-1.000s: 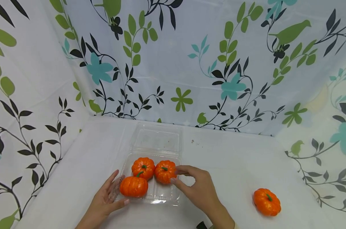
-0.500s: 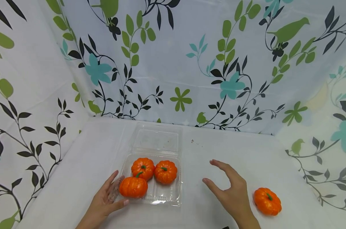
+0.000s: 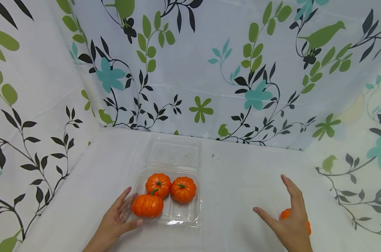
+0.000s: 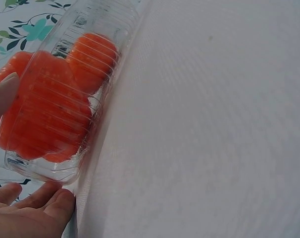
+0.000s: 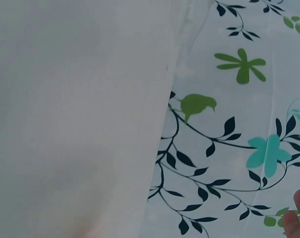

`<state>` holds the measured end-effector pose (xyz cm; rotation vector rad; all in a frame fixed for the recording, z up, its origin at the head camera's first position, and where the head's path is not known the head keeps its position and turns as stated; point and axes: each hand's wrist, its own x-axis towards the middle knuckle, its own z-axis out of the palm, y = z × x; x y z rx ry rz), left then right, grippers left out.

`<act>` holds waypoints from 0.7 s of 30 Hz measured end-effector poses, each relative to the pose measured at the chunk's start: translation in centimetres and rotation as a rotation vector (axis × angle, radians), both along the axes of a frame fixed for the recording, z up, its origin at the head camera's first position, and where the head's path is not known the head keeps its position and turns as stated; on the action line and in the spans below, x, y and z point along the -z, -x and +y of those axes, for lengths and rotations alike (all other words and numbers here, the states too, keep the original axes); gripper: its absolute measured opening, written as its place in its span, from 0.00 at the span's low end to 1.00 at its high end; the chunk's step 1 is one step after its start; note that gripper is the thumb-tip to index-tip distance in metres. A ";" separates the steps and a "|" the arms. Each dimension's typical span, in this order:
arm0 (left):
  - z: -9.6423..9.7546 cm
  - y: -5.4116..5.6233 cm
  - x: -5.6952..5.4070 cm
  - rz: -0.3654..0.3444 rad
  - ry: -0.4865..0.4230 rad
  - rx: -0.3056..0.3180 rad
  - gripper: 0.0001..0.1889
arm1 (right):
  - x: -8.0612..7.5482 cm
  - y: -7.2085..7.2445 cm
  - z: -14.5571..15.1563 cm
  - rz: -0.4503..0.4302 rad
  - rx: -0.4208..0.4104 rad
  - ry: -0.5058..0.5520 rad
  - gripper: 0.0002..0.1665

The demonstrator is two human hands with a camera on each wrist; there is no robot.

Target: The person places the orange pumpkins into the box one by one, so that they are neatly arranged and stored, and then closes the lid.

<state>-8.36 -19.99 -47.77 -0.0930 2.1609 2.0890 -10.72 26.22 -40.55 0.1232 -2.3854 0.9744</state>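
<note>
In the head view, a clear plastic clamshell container (image 3: 184,217) lies with its lid folded back. Three small orange pumpkins sit in it: one at the front left (image 3: 147,206), one behind it (image 3: 158,184) and one at the right (image 3: 183,190). My left hand (image 3: 115,218) rests at the container's front left corner, fingers along its side and thumb near the front edge. A fourth-side gap shows bare plastic at the front right. My right hand (image 3: 289,218), thumb and fingers spread, hovers over another orange pumpkin (image 3: 285,214) and partly hides it. Nothing is in this hand.
The white tabletop (image 3: 234,189) spreads between the container and the right-hand pumpkin. Small brown specks (image 3: 213,155) lie behind the container. Leaf-and-bird patterned cloth (image 3: 177,70) hangs at the back and both sides.
My right hand has let go of the pumpkin at the container's right and moved right, to the pumpkin on the table. My left hand has stayed by the container.
</note>
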 end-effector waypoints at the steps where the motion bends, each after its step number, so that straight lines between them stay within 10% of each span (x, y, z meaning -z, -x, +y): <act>1: 0.0 0.0 0.0 -0.001 0.000 0.001 0.54 | 0.0 -0.1 0.3 -0.013 0.025 0.006 0.79; 21: -0.1 -0.1 0.1 0.016 -0.025 0.006 0.54 | 2.6 -1.6 7.7 -0.360 0.262 0.129 0.82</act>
